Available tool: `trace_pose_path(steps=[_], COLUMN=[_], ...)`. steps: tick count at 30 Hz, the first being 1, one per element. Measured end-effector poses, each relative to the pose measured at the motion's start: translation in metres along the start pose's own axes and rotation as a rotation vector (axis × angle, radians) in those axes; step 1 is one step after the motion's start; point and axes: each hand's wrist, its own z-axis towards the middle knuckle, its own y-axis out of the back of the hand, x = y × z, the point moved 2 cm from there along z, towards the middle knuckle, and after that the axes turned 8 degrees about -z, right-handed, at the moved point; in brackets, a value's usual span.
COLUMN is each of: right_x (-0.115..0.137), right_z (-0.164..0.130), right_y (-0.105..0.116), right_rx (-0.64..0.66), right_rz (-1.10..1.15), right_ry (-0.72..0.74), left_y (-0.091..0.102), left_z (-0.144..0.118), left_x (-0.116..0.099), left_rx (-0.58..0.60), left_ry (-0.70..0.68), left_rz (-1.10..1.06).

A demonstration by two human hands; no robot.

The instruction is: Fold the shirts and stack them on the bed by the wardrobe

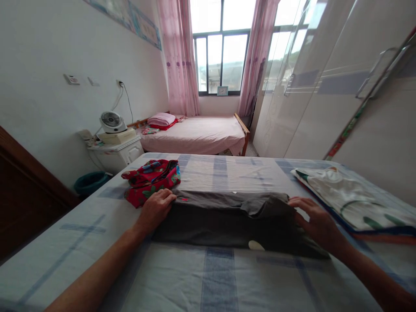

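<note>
A dark grey garment (224,223), folded into a long strip, lies across the bed in front of me. One light oval spot and a small red mark show on its cloth. At its far left corner, my left hand (158,207) has its fingers closed on the edge. My right hand (313,219) pinches the far right corner, where the cloth is bunched and slightly raised. Beside my left hand sits a crumpled red patterned cloth (151,180). To the right of my right hand is a flat stack of folded clothes (351,199), with a white, green-marked piece on top.
A blue-and-white sheet (217,277) covers the bed. Beyond it stands a second bed (201,134) with pink bedding under a window. A small fan (112,120) rests on a bedside cabinet (125,151) at left, near a teal bin (91,182). Glossy wardrobes (308,95) line the right.
</note>
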Motion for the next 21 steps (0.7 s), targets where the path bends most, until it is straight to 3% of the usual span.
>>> trace_pose_path(steps=[2,4,8,10,12,14,17,21], right_x=[-0.001,0.001,0.011,0.021,0.03,0.035,0.028,0.009], right_z=[-0.008,-0.011,0.011,0.028,0.04,0.043,0.035,0.024], right_y=[-0.001,0.003,0.019,0.018,0.004,-0.018,-0.055,-0.074], right_rx=[0.166,0.252,0.136,0.087,0.069,0.103,0.273,0.386], right_rz=[0.043,0.069,0.038,0.013,-0.022,-0.101,-0.237,-0.312], right_ry=[0.054,0.044,-0.14,-0.186,-0.161,-0.121,-0.136,-0.166], left_y=[0.001,0.007,0.02,0.015,0.002,-0.018,-0.042,-0.049], left_z=[-0.003,-0.002,0.017,0.029,0.038,0.039,0.031,0.021], left_x=[0.0,-0.004,-0.021,-0.032,-0.041,-0.045,-0.037,-0.021], left_rx=[0.055,0.092,0.044,-0.013,-0.023,0.043,0.189,0.234], left_ry=[-0.004,-0.005,0.054,0.087,0.085,0.085,0.173,0.277], left_rz=[-0.051,-0.148,-0.378,-0.385,-0.298,-0.197,-0.118,-0.069])
